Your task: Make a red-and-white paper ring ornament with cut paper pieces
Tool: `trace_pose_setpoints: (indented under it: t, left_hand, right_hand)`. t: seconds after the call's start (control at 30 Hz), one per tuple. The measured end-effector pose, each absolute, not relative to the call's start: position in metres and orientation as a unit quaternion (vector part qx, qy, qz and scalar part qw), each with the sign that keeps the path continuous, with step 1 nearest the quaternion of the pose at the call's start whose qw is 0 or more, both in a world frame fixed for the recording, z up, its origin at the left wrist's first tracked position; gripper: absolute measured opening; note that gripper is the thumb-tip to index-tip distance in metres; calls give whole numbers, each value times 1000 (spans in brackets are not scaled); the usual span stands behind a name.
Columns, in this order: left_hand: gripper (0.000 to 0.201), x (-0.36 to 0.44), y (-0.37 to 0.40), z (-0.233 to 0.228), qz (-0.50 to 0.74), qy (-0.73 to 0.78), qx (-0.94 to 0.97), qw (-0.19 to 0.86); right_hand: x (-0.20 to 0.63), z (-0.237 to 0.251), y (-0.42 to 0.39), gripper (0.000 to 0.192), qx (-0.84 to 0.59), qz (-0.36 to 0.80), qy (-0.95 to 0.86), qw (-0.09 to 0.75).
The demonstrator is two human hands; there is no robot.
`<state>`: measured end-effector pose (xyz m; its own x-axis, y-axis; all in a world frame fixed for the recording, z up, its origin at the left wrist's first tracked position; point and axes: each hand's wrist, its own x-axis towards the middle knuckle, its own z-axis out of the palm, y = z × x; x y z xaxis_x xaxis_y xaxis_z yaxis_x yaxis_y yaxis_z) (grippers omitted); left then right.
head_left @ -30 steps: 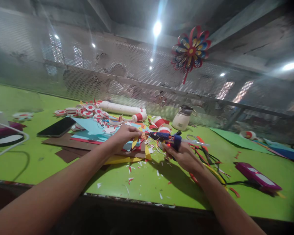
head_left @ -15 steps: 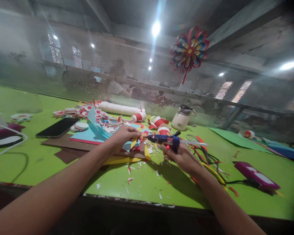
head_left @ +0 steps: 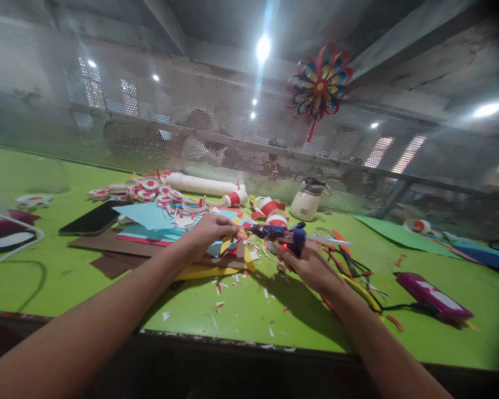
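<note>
Carefully, we gripped the blue glue gun (head_left: 280, 234) in our closed right hand (head_left: 311, 267), judging its nozzle should just touch the small paper piece (head_left: 242, 233) pinched by our left hand (head_left: 210, 231).

A green table (head_left: 45, 277) fronts a perforated metal screen (head_left: 216, 111); bright ceiling lamps (head_left: 263, 49) glare above it.

No text, label or number is legible anywhere.
</note>
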<state>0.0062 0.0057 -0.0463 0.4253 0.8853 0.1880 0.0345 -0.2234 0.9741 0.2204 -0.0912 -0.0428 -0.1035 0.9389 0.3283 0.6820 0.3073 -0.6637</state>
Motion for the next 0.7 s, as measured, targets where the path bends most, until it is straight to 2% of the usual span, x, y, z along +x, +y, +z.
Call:
trace_pose_setpoints:
  t: [0.37, 0.7]
  left_hand:
    - [12, 3, 12, -52, 413, 327, 670, 524]
    - [17, 5, 12, -52, 399, 334, 671, 528]
  right_hand:
    - [219, -42, -95, 32, -559, 178, -737, 336]
    - [222, -45, -91, 26, -556, 160, -728, 367]
